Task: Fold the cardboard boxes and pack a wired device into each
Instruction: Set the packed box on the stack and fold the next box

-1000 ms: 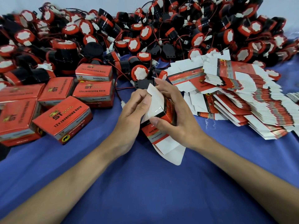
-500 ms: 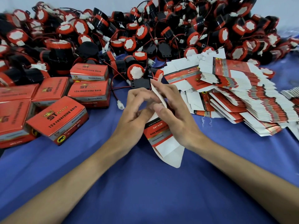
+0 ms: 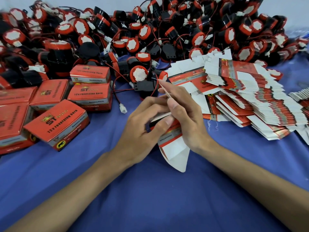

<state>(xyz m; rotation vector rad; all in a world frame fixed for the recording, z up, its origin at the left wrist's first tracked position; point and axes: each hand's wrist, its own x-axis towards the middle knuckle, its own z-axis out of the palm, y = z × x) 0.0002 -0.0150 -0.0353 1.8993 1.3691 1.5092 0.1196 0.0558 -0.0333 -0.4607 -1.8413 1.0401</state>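
Both hands hold one partly folded red-and-white cardboard box above the blue cloth at the centre. My left hand curls round its left side, fingertips on the upper flaps. My right hand grips it from the right, thumb on the front and fingers pressing a thin upright flap edge. A white flap hangs open below the hands. Just beyond them lies a black-and-red wired device with a white connector.
Several folded red boxes stand at the left. A fanned stack of flat boxes lies at the right. A big heap of black-and-red wired devices fills the back. Blue cloth covers the table in front.
The upper flap, broad and white a second ago, now stands edge-on between my fingers. My left fingers have curled in over the box top. The view has shifted slightly.
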